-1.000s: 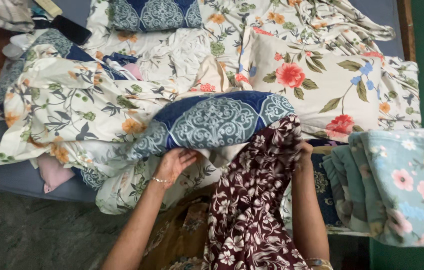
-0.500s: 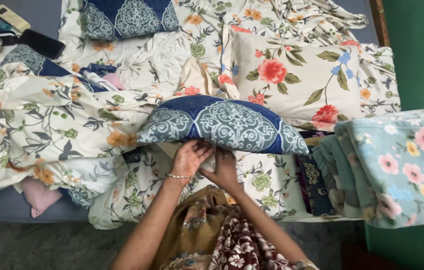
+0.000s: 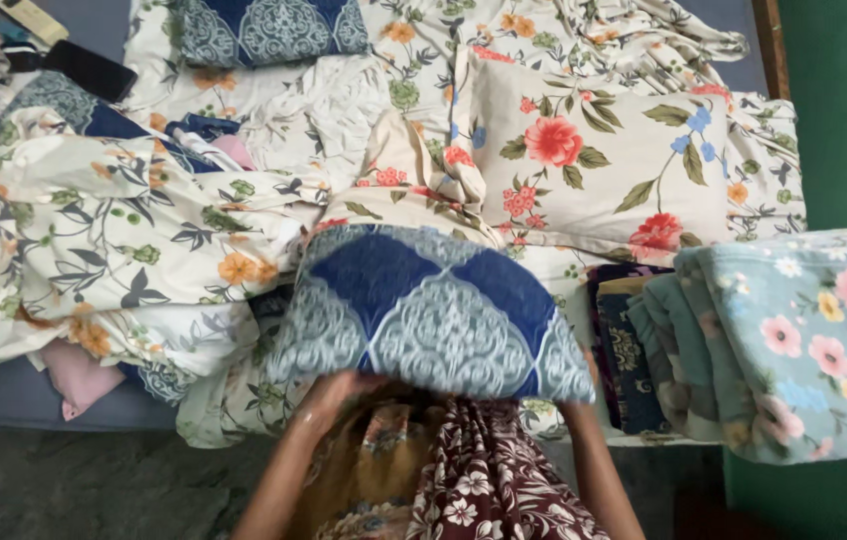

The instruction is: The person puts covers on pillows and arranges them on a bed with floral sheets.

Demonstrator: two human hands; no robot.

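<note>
Blue-and-grey patterned pillow (image 3: pixel 429 310) sits at the near edge of the bed, gripped along its lower edge by the left hand (image 3: pixel 329 393) and right hand (image 3: pixel 574 395). Behind it lies a floral pillow (image 3: pixel 599 155); folded blankets (image 3: pixel 794 340) are stacked to the right.

Blue patterned pillow (image 3: pixel 429 315): woven cloth cover, matt, smooth with soft creases. Above it, flower-print pillow (image 3: pixel 604 165): same matt cotton look, taut and smooth. Left of the blue pillow, cream leafy sheet (image 3: pixel 114 240): thin cloth, crumpled, matt. Right of it, pale blue blanket (image 3: pixel 804 340): fleecy, fuzzy nap. Below it, floor (image 3: pixel 84 485): dull, mottled, stone-like.
</note>
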